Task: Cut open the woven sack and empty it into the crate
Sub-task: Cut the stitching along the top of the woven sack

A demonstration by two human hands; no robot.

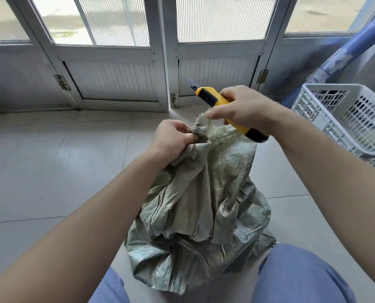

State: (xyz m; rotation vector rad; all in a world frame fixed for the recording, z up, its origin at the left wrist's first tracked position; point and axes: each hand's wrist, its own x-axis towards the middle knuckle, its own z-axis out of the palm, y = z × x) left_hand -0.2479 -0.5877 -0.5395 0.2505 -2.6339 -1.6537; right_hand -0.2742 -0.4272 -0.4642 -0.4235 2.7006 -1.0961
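A grey-green woven sack [204, 204] stands on the tiled floor between my knees, its neck bunched and tied at the top. My left hand [173, 138] grips the knotted neck [196, 130] from the left. My right hand [248, 108] holds a yellow and black utility knife [212, 98] with its blade out, pointing up and to the left, away from the sack. The thumb and a finger of that hand also touch a loose strip of sack at the top. A white perforated plastic crate [346, 119] sits on the floor to the right.
White-framed doors with glass upper panels [160, 62] close off the far side. A blue pole [346, 51] leans behind the crate. Pale floor tiles [61, 160] spread to the left. My knees in blue trousers [302, 276] frame the sack.
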